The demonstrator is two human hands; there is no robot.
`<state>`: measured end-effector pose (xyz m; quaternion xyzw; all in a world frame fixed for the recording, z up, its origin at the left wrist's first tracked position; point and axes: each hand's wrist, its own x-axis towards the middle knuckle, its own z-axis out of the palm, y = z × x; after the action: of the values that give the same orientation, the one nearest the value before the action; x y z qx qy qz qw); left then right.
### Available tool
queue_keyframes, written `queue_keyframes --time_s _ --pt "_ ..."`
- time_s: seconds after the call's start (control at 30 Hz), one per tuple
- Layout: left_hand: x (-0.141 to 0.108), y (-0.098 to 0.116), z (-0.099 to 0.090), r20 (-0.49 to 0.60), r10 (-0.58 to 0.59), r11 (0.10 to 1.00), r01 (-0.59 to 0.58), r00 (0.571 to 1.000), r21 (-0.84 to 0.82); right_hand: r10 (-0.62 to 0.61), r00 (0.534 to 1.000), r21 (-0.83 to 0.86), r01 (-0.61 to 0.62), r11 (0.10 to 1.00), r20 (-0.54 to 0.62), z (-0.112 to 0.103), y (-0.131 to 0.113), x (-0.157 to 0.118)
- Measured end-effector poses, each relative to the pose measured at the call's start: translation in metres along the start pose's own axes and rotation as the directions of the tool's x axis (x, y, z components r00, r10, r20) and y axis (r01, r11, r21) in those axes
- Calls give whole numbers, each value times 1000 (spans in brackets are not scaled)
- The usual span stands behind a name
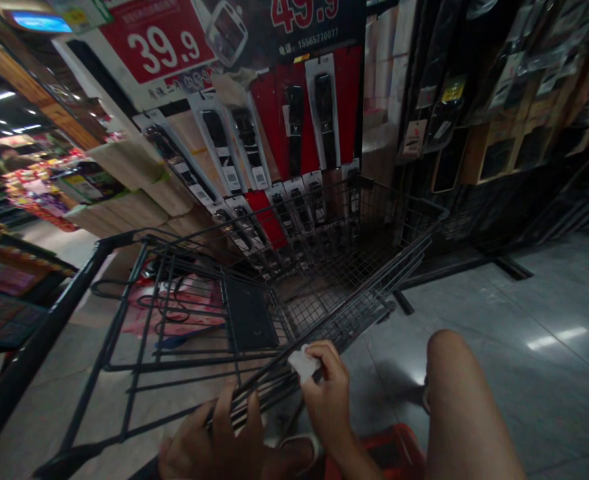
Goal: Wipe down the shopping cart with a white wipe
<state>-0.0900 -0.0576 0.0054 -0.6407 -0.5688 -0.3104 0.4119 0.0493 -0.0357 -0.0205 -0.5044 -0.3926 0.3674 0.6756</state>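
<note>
The dark wire shopping cart stands upright, open-topped. The crumpled white wad sits at its side rail.

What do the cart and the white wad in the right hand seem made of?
The cart is probably metal with a dark coating: thin, rigid wires form its mesh. The white wad in the right hand looks matt and crumpled, perhaps tissue or cloth.

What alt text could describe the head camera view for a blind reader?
The right hand pinches a crumpled white tissue or cloth at the side of a dark wire shopping cart; the left hand, fingers spread, is at the same side. Packaged belts hang behind.
</note>
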Motion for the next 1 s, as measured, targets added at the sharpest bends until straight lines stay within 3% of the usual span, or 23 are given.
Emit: queue_keyframes --time_s 0.2,0.4,0.47,0.6,0.67,0.77,1.0 --pt "2 1 0 -15 1 1000 -1 1000 15 153 983 -108 -164 981 -100 -15 55 4" --pt "9 3 -1 -29 58 998 -58 998 -5 341 923 -32 -352 935 -179 -25 112 -6" --pt "10 3 -2 -36 76 997 -76 996 3 451 861 34 -456 889 -234 -25 128 -10" --pt "8 4 -3 -24 69 998 -69 997 15 674 688 208 -642 738 -268 -23 150 -13" --pt "7 5 -4 -6 74 997 -74 997 20 712 657 243 -669 702 -248 -20 154 -13" --pt "6 6 -5 -2 75 997 -75 997 16 731 649 282 -676 681 -210 -14 150 -11" --pt "8 4 -3 -14 97 995 -97 995 1 748 657 375 -673 637 -93 7 109 -20"
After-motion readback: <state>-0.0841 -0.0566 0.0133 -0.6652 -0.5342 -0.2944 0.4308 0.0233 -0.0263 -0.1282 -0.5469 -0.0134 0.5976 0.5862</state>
